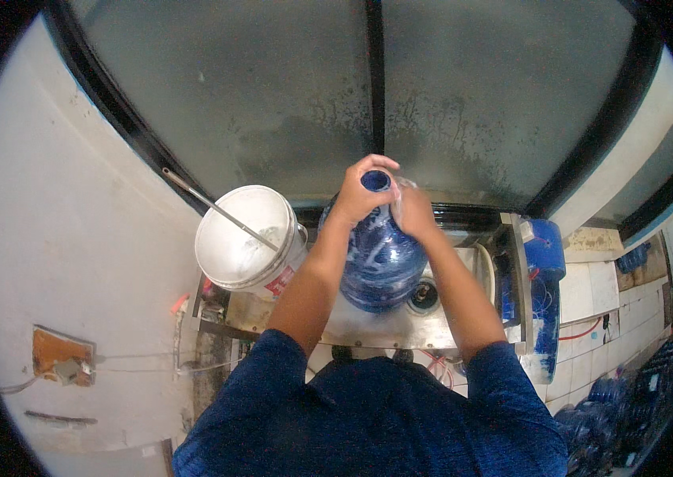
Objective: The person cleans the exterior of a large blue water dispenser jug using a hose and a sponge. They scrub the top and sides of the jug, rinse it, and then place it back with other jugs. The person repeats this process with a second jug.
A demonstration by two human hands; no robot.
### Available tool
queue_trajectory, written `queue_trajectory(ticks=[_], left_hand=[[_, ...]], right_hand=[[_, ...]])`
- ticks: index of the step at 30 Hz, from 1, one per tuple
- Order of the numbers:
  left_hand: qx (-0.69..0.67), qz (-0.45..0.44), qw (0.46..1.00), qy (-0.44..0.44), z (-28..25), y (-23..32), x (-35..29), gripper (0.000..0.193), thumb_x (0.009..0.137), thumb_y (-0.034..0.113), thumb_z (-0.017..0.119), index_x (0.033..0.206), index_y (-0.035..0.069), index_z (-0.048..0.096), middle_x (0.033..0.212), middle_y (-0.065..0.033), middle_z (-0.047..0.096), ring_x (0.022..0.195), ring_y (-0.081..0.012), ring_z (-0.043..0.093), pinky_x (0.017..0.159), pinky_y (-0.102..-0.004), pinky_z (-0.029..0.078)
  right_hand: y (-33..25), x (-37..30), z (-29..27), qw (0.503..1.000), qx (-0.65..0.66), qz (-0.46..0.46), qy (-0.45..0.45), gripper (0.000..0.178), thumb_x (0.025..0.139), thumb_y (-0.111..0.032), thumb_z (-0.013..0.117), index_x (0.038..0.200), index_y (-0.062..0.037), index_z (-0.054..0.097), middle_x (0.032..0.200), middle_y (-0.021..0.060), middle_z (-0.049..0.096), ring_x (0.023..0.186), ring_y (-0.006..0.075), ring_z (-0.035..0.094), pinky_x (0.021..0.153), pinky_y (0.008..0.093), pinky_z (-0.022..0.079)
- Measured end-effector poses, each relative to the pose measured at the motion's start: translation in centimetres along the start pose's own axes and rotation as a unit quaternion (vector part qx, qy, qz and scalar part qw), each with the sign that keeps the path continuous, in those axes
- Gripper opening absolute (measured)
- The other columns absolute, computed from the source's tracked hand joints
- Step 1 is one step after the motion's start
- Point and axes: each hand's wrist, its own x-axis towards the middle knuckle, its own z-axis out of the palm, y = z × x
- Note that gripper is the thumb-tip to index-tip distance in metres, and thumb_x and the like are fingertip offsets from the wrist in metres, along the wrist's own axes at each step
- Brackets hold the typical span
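Observation:
A large blue water jug point(384, 266), wet and streaked with white suds, stands upright on a metal counter point(336, 322). My left hand point(358, 195) is wrapped round its neck, the thumb and fingers curling about the open mouth. On the far right side of the jug's shoulder, my right hand point(416, 211) is closed and pressed against the plastic. Something whitish, foam or a thin cloth, shows by its fingers; I cannot make out which. Left of the jug is a white bucket point(245, 203) with a long thin metal-coloured rod point(221, 211) leaning in it.
A dark round fitting point(424, 296) lies in the counter beside the jug's base. Behind rises a dark-framed, wet glass panel point(273, 95). A blue container point(543, 246) stands at the right. Several blue jugs point(614, 405) stand on the floor at lower right.

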Motion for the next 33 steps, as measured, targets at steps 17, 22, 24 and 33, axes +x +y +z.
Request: queue_trajectory(ticks=[17,22,24,33], left_hand=[[-0.069,-0.017,0.969,0.238,-0.4,-3.7,-2.2,0.086,0.102,0.07,0.018,0.158,0.006,0.027,0.167,-0.0146,0.023,0.156,-0.0313,0.014,0.126,-0.0448,0.008],[-0.149,-0.034,0.977,0.147,-2.6,-5.8,-3.2,0.081,0.105,0.066,0.018,0.158,0.005,0.029,0.166,-0.0142,0.026,0.155,-0.0296,0.017,0.125,-0.0441,0.011],[-0.18,-0.072,0.973,0.124,-1.5,-3.9,-3.6,0.087,0.102,0.07,0.017,0.158,0.004,0.031,0.167,-0.0167,0.023,0.156,-0.0286,0.014,0.126,-0.042,0.004],[-0.203,-0.017,0.916,0.345,-0.8,-3.8,-3.2,0.089,0.1,0.073,0.017,0.163,0.009,0.015,0.171,-0.0126,0.008,0.158,-0.0283,0.006,0.126,-0.0454,0.0]], right_hand=[[-10.2,1.0,3.9,0.809,0.501,0.098,0.29,0.043,0.104,-0.031,0.045,0.113,0.0047,0.067,0.109,0.0164,0.07,0.102,0.0274,0.064,0.095,0.04,0.047],[-11.6,0.6,7.4,0.86,0.325,0.059,0.389,0.052,0.108,-0.039,0.04,0.125,0.0067,0.059,0.123,0.0247,0.064,0.114,0.0355,0.061,0.1,0.0441,0.044],[-8.3,3.1,5.5,0.83,0.484,0.108,0.254,0.051,0.107,-0.041,0.045,0.116,0.0054,0.064,0.109,0.0181,0.069,0.101,0.0306,0.066,0.092,0.0412,0.048],[-4.8,5.3,4.8,0.755,0.651,0.069,0.039,0.043,0.102,-0.037,0.054,0.101,0.0026,0.07,0.099,0.0137,0.071,0.086,0.0221,0.069,0.085,0.0338,0.053]])
